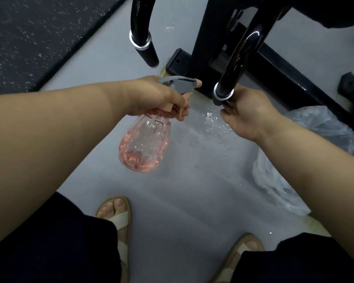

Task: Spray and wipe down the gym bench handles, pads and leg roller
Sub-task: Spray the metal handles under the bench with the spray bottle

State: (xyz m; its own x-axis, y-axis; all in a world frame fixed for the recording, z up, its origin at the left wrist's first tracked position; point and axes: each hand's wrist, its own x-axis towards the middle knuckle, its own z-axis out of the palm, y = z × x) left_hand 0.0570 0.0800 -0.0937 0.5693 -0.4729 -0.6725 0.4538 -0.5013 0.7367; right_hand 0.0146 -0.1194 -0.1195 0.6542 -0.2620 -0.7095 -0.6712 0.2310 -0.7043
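Observation:
My left hand (157,97) grips the neck and trigger of a clear pink spray bottle (145,139) with a grey trigger head; its nozzle points right, toward the right handle. My right hand (245,113) curls round the lower grip of the right black handle (223,94), just below its silver ring. No cloth shows in that hand. The left black handle (146,48), also with a silver ring, hangs free above the bottle. Water drops lie on the grey floor under the right handle.
The bench's black base frame (274,64) runs across the floor behind the handles. A crumpled clear plastic bag (284,176) lies on the floor at the right. A dark speckled mat (35,33) covers the upper left. My sandalled feet stand at the bottom.

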